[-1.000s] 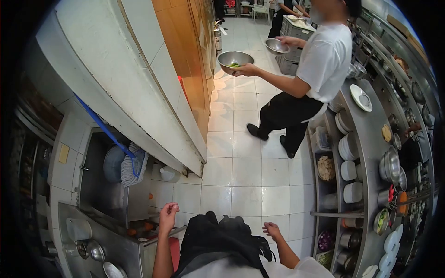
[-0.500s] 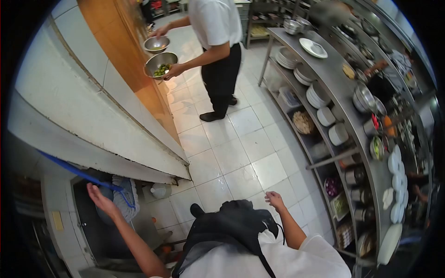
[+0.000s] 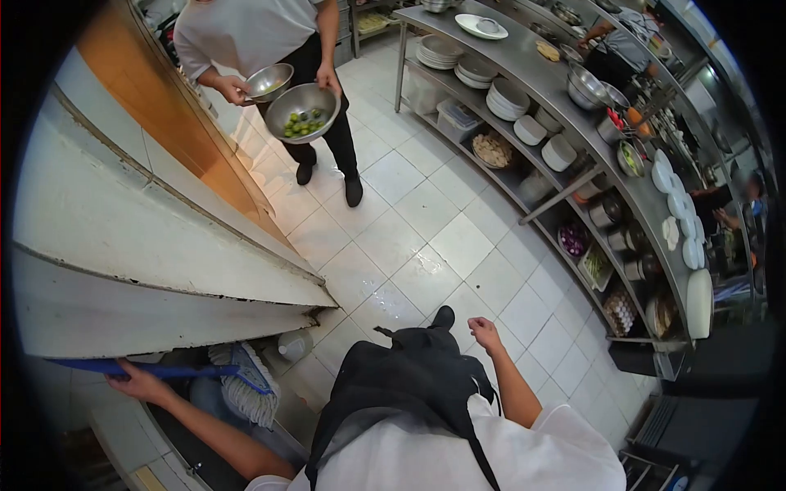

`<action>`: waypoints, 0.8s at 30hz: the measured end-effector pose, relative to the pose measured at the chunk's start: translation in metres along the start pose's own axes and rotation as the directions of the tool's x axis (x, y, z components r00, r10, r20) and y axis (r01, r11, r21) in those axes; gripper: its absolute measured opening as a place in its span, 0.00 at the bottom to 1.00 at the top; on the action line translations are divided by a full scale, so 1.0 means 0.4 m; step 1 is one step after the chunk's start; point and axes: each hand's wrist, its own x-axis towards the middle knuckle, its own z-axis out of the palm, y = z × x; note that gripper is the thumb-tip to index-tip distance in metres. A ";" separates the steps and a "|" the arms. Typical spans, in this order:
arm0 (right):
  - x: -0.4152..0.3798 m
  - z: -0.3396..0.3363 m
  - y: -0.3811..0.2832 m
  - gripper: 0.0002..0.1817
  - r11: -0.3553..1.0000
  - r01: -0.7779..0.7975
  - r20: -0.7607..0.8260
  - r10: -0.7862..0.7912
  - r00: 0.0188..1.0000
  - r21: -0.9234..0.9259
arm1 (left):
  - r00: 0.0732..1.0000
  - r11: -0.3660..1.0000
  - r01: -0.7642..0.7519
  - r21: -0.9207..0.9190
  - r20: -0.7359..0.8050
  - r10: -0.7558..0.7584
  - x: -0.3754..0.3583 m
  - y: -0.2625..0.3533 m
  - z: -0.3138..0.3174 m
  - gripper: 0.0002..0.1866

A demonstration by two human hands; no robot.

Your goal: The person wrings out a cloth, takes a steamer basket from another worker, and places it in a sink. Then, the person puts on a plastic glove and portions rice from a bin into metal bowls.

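Observation:
At the lower left, my left hand is closed around the blue handle of a mop. The mop's grey-white string head hangs at the handle's right end, over a dark basin area. My right hand is out over the tiled floor with its fingers loosely curled, and I see nothing in it. Ahead, another person in a white shirt carries two metal bowls. The larger bowl contains green round pieces; the contents of the smaller bowl are hard to make out.
A white wall end juts in at left, above the mop. A steel shelf unit with plates, bowls and food curves along the right. A whitish plastic jug stands by the wall's foot. The tiled floor looks wet in places.
My left hand has gone from open beside the blue handle to closed around it. The mop has shifted. The other person has turned towards me with the bowls, and my view has swung right.

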 end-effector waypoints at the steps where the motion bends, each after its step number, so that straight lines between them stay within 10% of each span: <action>1: -0.019 0.000 0.013 0.18 0.998 -0.056 -0.003 0.056 0.998 -0.004 | 0.981 0.925 0.191 -0.327 0.089 -0.171 0.002 -0.005 0.008 0.24; 24: 0.082 0.050 -0.051 0.19 0.995 0.042 0.254 -0.018 0.967 -0.092 | 0.980 0.954 0.196 -0.229 0.088 -0.180 0.014 -0.104 0.043 0.20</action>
